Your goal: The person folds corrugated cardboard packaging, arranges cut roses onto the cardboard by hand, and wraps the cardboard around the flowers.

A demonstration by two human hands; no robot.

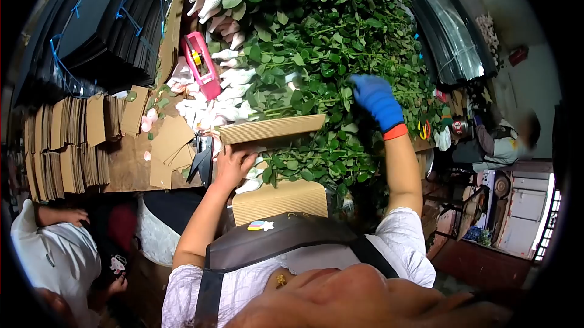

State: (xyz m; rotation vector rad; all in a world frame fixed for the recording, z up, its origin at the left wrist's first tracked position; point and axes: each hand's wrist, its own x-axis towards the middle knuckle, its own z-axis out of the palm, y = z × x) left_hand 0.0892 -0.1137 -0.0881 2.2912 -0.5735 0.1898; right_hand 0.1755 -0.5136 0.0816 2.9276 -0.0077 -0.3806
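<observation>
My bare left hand (233, 167) is at the left end of a raised strip of corrugated cardboard (274, 129), its bent fingers closed at the lower edge. A wider corrugated piece (280, 201) lies nearer my body. Between the two are leafy green stems (322, 161), with white-wrapped flower heads (250, 183) beside my left hand. My right hand (372, 96), in a blue glove with an orange cuff, is over the leafy pile further right. Its fingers are blurred against the leaves, and I cannot make out a grip. Black-handled scissors (202, 161) lie left of my left hand.
A pink tape dispenser (202, 65) stands beside more wrapped heads. Cardboard pieces (67, 124) are stacked at left, below black sheets (112, 21) tied with blue string. Yellow-red scissors (424, 128) lie at right. One person (64, 255) is at lower left, another (505, 139) at right.
</observation>
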